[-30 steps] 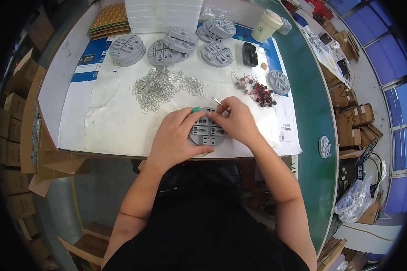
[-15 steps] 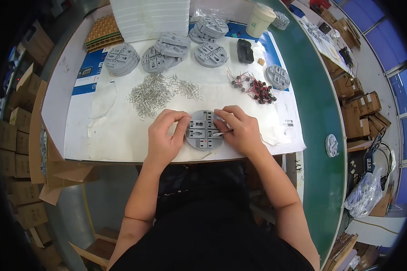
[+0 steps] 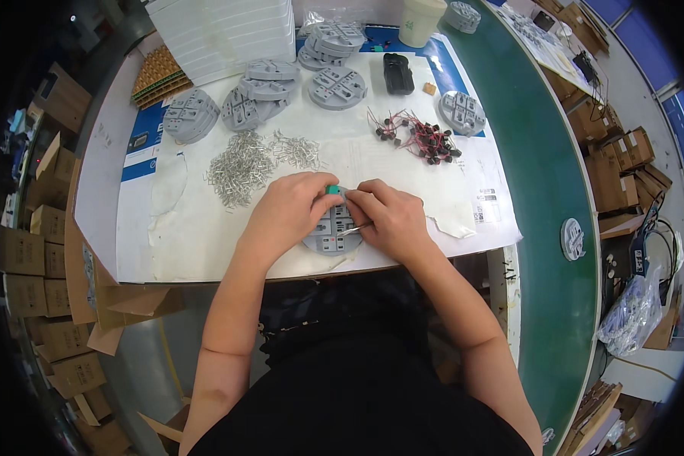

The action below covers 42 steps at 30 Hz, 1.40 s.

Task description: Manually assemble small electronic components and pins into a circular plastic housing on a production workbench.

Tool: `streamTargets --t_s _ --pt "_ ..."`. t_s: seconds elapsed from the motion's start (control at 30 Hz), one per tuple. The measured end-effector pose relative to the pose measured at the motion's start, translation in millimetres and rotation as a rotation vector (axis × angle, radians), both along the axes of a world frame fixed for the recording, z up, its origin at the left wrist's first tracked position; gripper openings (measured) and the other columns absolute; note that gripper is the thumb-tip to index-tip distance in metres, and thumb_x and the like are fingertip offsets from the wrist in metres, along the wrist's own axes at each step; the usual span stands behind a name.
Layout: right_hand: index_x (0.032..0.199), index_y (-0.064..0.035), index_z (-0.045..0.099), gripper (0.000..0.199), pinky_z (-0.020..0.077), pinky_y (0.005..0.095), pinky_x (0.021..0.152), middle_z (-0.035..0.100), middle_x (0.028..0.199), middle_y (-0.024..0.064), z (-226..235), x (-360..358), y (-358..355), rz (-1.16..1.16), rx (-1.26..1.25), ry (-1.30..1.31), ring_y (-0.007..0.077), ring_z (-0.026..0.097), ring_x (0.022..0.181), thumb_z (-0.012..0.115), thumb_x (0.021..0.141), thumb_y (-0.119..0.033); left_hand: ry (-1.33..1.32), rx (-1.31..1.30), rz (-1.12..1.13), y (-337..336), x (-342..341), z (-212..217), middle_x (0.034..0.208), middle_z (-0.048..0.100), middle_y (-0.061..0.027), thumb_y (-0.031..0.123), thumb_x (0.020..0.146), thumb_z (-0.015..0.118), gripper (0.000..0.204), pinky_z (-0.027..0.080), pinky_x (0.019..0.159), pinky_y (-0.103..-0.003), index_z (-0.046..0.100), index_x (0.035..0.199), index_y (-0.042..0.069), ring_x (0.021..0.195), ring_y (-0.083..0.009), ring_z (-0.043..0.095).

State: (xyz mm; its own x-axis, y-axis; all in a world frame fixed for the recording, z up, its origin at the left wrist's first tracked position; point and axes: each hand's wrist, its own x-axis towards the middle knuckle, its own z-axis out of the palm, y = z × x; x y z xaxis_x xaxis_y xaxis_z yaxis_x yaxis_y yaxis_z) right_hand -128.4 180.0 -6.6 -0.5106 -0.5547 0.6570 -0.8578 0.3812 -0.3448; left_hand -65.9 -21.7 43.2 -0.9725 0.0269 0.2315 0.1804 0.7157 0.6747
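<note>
One grey slotted disc [image 3: 330,234] lies at the sheet-covered worktable's front edge [image 3: 197,282], presumably for easy reach. The left hand [image 3: 285,211] pinches a green block [image 3: 333,190], likely steadying it; the right hand [image 3: 395,222] curls loosely round a slim metal tool [image 3: 353,230], fingertips' hold unclear.

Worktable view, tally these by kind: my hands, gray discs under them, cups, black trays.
Hands, left hand and right hand: 2
Gray disc under the hands: 1
Cup: 1
Black tray: 1
Total: 5
</note>
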Motion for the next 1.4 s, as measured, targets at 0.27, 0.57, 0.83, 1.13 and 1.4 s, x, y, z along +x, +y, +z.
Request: streamTargets --t_s 0.27,0.57,0.83,1.13,1.4 --pt "0.105 -0.0131 0.077 0.022 0.0578 0.038 0.063 0.072 0.098 0.0071 21.3 -1.1 10.4 -0.049 -0.036 -0.255 0.0276 0.071 0.073 0.081 0.084 -0.008 -0.132 -0.271 -0.057 7.0 -17.9 14.0 0.088 0.074 -0.0174 0.018 0.087 0.08 0.024 0.057 0.074 -0.044 0.074 0.101 0.0 0.081 -0.0364 0.072" --pt "0.104 -0.0092 0.079 0.021 0.0561 0.0439 0.08 0.071 0.098 0.0121 50.6 -93.3 14.1 -0.504 0.448 -0.405 0.0329 0.071 0.094 0.075 0.091 -0.026 -0.157 -0.418 -0.083 24.7 -26.8 10.3 0.09 0.072 -0.0196 0.022 0.088 0.08 0.025 0.056 0.079 -0.048 0.072 0.093 -0.001 0.091 -0.0394 0.071" --pt "0.102 -0.0047 0.077 0.019 0.052 0.0381 0.067 0.071 0.097 0.0118 53.9 -68.6 22.0 -0.319 0.202 -0.472 0.0236 0.065 0.072 0.081 0.09 -0.019 0.19 -0.159 0.048 16.6 -8.0 -6.4 0.098 0.073 -0.0141 0.023 0.084 0.085 0.036 0.055 0.091 -0.046 0.076 0.111 0.002 0.098 -0.0356 0.07" --pt "0.101 -0.0028 0.075 0.019 0.0423 0.0219 0.059 0.071 0.097 0.0037 78.4 6.8 10.0 0.164 -0.117 -0.531 0.0043 0.051 0.065 0.082 0.085 0.005 0.249 0.329 -0.048 9.7 18.6 20.6 0.094 0.076 -0.0103 0.019 0.083 0.089 0.032 0.058 0.079 -0.035 0.079 0.109 0.003 0.085 -0.0273 0.073" --pt "0.11 0.0016 0.071 0.021 0.0471 0.0203 0.069 0.07 0.109 0.0048 54.8 25.9 8.9 0.256 -0.379 -0.681 0.0065 0.059 0.083 0.078 0.091 0.007 0.107 0.54 -0.006 13.9 38.9 20.2 0.085 0.076 -0.0085 0.01 0.089 0.083 0.015 0.054 0.067 -0.027 0.079 0.099 0.0 0.072 -0.0118 0.068"
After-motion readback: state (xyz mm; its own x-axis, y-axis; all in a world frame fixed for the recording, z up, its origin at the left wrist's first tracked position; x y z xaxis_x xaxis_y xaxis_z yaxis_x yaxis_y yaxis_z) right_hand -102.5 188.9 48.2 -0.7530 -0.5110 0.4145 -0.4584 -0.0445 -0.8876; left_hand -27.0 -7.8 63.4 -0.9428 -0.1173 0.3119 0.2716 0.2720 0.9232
